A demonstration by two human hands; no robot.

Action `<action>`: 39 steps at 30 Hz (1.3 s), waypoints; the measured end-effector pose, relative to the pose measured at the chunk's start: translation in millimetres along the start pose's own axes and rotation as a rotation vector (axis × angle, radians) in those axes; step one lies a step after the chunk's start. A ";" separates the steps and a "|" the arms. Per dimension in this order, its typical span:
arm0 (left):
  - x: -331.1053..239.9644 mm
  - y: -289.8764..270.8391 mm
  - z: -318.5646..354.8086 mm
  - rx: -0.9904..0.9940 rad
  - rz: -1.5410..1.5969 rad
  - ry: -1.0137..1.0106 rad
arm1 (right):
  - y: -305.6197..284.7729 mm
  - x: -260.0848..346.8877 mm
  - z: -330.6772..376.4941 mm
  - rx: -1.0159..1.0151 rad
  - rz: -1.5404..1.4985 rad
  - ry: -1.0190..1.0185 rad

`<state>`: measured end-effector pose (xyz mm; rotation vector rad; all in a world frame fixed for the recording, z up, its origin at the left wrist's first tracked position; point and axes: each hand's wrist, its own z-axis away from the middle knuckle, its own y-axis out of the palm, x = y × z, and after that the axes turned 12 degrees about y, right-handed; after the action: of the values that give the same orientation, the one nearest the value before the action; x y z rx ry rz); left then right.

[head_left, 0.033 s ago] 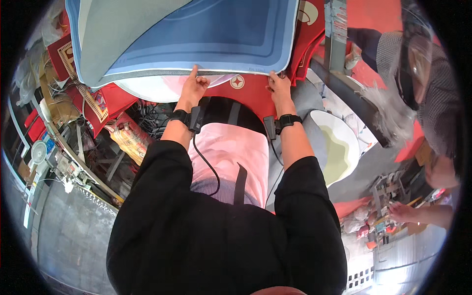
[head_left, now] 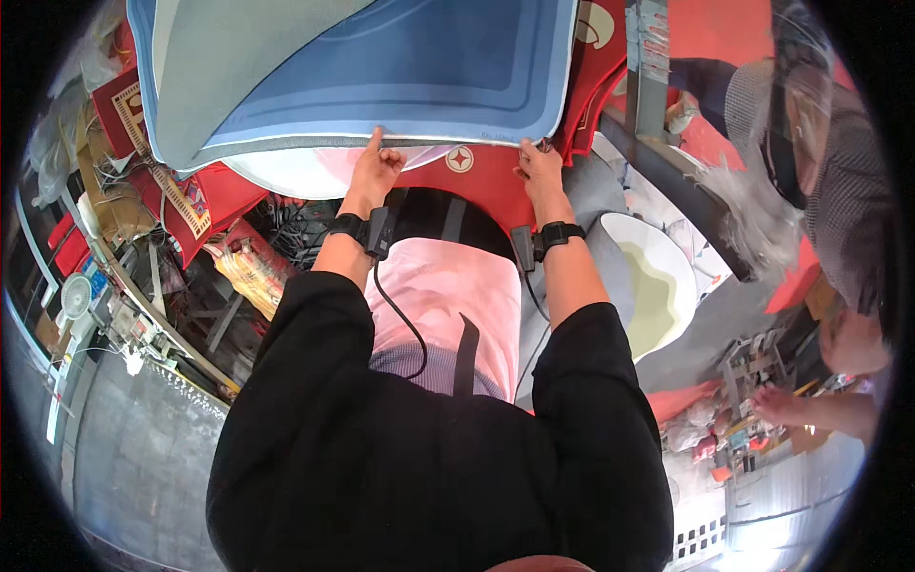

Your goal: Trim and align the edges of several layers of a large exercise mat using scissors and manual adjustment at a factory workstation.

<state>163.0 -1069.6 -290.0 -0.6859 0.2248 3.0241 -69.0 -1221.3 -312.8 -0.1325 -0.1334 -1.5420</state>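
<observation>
A blue floor mat [head_left: 410, 81] with darker border bands lies in front of me. Its grey-green flap [head_left: 214, 62] is folded over the left part. My left hand [head_left: 374, 172] is at the middle of the near edge, one digit on the rim and the other fingers curled below. At the near right corner, my right hand [head_left: 539, 170] pinches the edge, its thumb on top. Below that edge, a white and pink rounded mat [head_left: 295, 172] and a red mat [head_left: 477, 181] with a pale emblem show. Both my wrists wear black straps with small cabled boxes.
A grey metal post and beam [head_left: 658, 157] stand to the right. Beyond them is another person [head_left: 839, 181]. A white and green mat [head_left: 658, 281] lies right of my lap. Tangled cables [head_left: 300, 229] and a small fan [head_left: 76, 296] are at left.
Both my hands and the blue mat stay almost where they were. At the right, the other person's hand and arm have shifted slightly.
</observation>
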 end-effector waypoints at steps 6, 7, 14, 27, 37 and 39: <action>-16.4 -3.5 9.6 0.031 -0.005 0.000 | -1.1 9.6 50.4 0.154 -0.052 -0.027; -18.5 -4.3 11.2 0.049 -0.011 0.006 | -0.3 11.3 59.3 0.231 -0.084 -0.041; 12.9 46.2 65.9 0.412 -0.267 -0.224 | 32.4 30.6 124.3 0.288 -0.116 -0.168; 13.6 109.0 141.8 0.556 0.005 0.040 | 51.2 45.1 163.6 0.228 -0.136 -0.221; 26.4 113.1 134.3 0.538 -0.091 0.181 | 49.3 44.7 159.6 0.255 -0.121 -0.243; 28.6 112.7 133.3 0.543 -0.086 0.180 | 48.4 44.3 159.3 0.254 -0.125 -0.239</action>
<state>73.1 -1161.4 -168.3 -0.8710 0.9457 2.6237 -19.9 -1236.9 -148.4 -0.1084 -0.5334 -1.6158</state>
